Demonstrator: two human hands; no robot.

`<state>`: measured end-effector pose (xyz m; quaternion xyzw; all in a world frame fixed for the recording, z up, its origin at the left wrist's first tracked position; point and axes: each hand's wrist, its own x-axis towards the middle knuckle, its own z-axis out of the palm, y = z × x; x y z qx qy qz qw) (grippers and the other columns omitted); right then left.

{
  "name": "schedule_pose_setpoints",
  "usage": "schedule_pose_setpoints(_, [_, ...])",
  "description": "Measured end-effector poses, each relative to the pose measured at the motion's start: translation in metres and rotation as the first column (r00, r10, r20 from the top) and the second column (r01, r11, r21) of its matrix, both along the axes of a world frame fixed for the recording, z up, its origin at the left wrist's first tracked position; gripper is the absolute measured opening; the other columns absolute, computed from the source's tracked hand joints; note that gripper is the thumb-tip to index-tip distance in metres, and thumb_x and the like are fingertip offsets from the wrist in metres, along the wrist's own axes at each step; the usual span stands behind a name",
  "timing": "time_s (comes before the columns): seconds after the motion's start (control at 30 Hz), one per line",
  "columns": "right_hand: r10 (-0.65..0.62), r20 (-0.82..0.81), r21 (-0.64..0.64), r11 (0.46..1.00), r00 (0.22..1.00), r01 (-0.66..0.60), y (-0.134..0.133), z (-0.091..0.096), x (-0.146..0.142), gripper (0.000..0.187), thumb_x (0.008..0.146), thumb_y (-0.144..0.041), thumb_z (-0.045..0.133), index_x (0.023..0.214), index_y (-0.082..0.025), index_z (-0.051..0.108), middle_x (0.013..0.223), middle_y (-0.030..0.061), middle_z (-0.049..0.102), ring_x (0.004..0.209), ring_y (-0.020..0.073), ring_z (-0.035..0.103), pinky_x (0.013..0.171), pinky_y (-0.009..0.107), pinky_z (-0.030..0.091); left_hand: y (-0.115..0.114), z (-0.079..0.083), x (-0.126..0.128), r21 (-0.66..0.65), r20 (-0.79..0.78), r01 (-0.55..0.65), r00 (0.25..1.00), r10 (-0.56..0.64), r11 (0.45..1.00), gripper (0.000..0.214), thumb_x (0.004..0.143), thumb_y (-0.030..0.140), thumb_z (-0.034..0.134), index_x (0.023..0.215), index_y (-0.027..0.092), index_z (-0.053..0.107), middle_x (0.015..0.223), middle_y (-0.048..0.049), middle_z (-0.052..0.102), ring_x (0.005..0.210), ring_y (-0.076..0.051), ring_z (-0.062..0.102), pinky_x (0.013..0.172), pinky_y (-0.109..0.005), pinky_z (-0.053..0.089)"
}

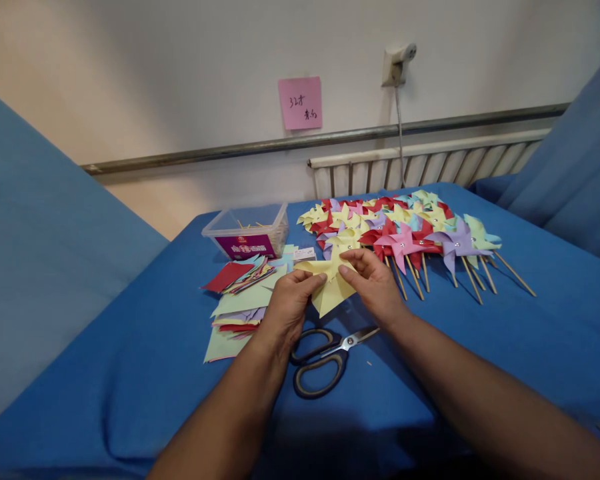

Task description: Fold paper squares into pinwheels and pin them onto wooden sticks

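Between my two hands is a piece of yellow paper (331,295), cut into flaps and partly folded like a pinwheel. My left hand (293,297) pinches its left side with the thumb on top. On the other side, my right hand (373,283) has thumb and fingers closed on a right-hand flap. Below the paper, scissors (347,343) with dark handles lie on the blue cloth, blades slightly apart. Just beyond my hands, finished paper pinwheels (405,243) in red, pink, yellow, purple and green lie in rows, many showing wooden sticks.
Left of my hands are stacks of coloured paper (240,303). Behind them stands a clear plastic box (250,230) with thin sticks inside. A small white box (305,254) lies near the paper. The blue-covered table (480,373) meets a wall with a radiator (430,160).
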<state>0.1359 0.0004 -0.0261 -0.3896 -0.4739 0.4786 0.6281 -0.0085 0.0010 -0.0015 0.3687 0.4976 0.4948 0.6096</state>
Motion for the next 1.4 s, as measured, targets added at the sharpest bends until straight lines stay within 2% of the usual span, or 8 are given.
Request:
schedule_pose_setpoints(0.33, [0.049, -0.003, -0.041, 0.998, 0.999, -0.049, 0.001, -0.001, -0.003, 0.038, 0.067, -0.035, 0.074, 0.098, -0.024, 0.055, 0.099, 0.0033, 0.069, 0.095, 0.0205, 0.065, 0.082, 0.034, 0.052, -0.004, 0.004, 0.003, 0.03, -0.052, -0.036, 0.998, 0.038, 0.999, 0.028, 0.052, 0.028, 0.085, 0.062, 0.014, 0.063, 0.056, -0.0021, 0.065, 0.048, -0.013, 0.057, 0.052, -0.025, 0.045])
schedule_pose_setpoints(0.53, [0.037, 0.031, -0.018, 0.999, 0.999, -0.037, 0.0, -0.002, -0.004, 0.034, 0.07, -0.032, 0.071, 0.099, -0.025, 0.054, 0.099, 0.0034, 0.069, 0.093, 0.0207, 0.065, 0.08, 0.034, 0.053, -0.003, 0.004, 0.004, 0.043, -0.044, 0.002, 0.999, 0.0, 0.999, 0.03, 0.05, 0.026, 0.086, 0.072, 0.013, 0.069, 0.062, -0.0034, 0.069, 0.053, -0.016, 0.061, 0.055, -0.027, 0.049])
schedule_pose_setpoints(0.67, [-0.012, 0.147, 0.129, 0.992, 0.989, -0.007, -0.004, -0.002, -0.002, 0.037, 0.076, -0.026, 0.065, 0.112, -0.026, 0.055, 0.113, 0.0056, 0.066, 0.107, 0.0217, 0.063, 0.091, 0.037, 0.051, 0.0, 0.001, 0.001, 0.037, 0.01, 0.017, 1.0, -0.018, 0.999, 0.032, 0.051, 0.025, 0.085, 0.076, 0.012, 0.071, 0.069, -0.0059, 0.072, 0.057, -0.018, 0.064, 0.059, -0.029, 0.052])
schedule_pose_setpoints(0.77, [-0.134, 0.348, 0.338, 0.941, 0.928, 0.009, -0.008, -0.001, 0.002, 0.047, 0.075, -0.016, 0.062, 0.12, -0.029, 0.057, 0.131, 0.0067, 0.055, 0.124, 0.0241, 0.053, 0.105, 0.043, 0.044, 0.003, 0.001, -0.001, 0.051, 0.075, -0.022, 0.997, 0.018, 0.998, 0.032, 0.053, 0.023, 0.083, 0.082, 0.012, 0.073, 0.074, -0.0067, 0.074, 0.06, -0.018, 0.066, 0.061, -0.029, 0.052])
schedule_pose_setpoints(0.9, [-0.211, 0.543, 0.491, 0.865, 0.813, -0.104, -0.013, 0.0, 0.003, 0.046, 0.07, -0.008, 0.063, 0.109, -0.031, 0.065, 0.15, 0.0029, 0.035, 0.137, 0.0285, 0.039, 0.112, 0.049, 0.035, 0.003, 0.005, -0.003, 0.092, 0.167, -0.035, 0.986, 0.02, 0.995, 0.032, 0.055, 0.019, 0.082, 0.085, 0.012, 0.073, 0.078, -0.0065, 0.075, 0.066, -0.018, 0.068, 0.067, -0.028, 0.053])
schedule_pose_setpoints(0.97, [-0.225, 0.574, 0.508, 0.852, 0.787, -0.127, -0.013, -0.001, 0.002, 0.037, 0.07, -0.011, 0.068, 0.102, -0.03, 0.068, 0.15, 0.0029, 0.035, 0.138, 0.0306, 0.037, 0.111, 0.051, 0.034, 0.003, 0.006, -0.003, 0.102, 0.184, -0.026, 0.983, 0.007, 0.994, 0.033, 0.055, 0.018, 0.083, 0.086, 0.012, 0.074, 0.081, -0.0066, 0.075, 0.07, -0.019, 0.069, 0.07, -0.028, 0.053])
schedule_pose_setpoints(1.13, [-0.259, 0.512, 0.487, 0.873, 0.819, -0.028, -0.01, -0.004, -0.001, 0.002, 0.08, -0.026, 0.071, 0.08, -0.025, 0.07, 0.137, 0.0062, 0.049, 0.129, 0.0283, 0.046, 0.108, 0.048, 0.038, 0.0, 0.006, -0.001, 0.096, 0.187, -0.001, 0.982, -0.017, 0.995, 0.034, 0.055, 0.021, 0.084, 0.087, 0.012, 0.074, 0.082, -0.0069, 0.075, 0.07, -0.018, 0.068, 0.069, -0.027, 0.052])
schedule_pose_setpoints(1.4, [-0.256, 0.433, 0.394, 0.916, 0.864, 0.074, -0.007, -0.003, 0.0, 0.012, 0.08, -0.023, 0.066, 0.069, -0.021, 0.063, 0.117, 0.0097, 0.059, 0.114, 0.0239, 0.058, 0.099, 0.041, 0.044, 0.0, 0.003, 0.002, 0.097, 0.194, 0.025, 0.98, -0.043, 0.995, 0.032, 0.055, 0.019, 0.084, 0.085, 0.011, 0.075, 0.081, -0.0076, 0.075, 0.067, -0.017, 0.067, 0.065, -0.026, 0.051])
